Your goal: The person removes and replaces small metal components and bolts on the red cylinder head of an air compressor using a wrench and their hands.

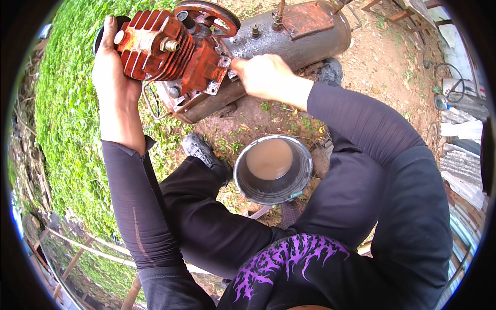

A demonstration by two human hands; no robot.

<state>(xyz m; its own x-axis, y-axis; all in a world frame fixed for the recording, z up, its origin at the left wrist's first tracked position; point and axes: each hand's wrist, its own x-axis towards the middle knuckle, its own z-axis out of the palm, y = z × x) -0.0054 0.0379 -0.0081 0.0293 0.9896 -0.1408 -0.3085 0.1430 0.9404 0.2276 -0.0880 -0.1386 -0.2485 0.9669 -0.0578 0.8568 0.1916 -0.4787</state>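
Observation:
An orange finned compressor pump [165, 51] with a red pulley wheel [209, 15] sits tilted on a rusty grey air tank [289, 39]. My left hand [111, 64] grips the finned cylinder head from the left side. My right hand [266, 75] is closed at the pump's base flange, fingers pinched at a corner by the tank; whatever it pinches is hidden. I am crouched, with my knees and dark shoes [204, 152] below the tank.
A grey bucket [302, 170] of muddy liquid stands on the dirt between my legs. Green ground cover [67, 103] fills the left. Corrugated sheets and a hose [460, 155] lie at the right. Wooden rails [77, 253] run at lower left.

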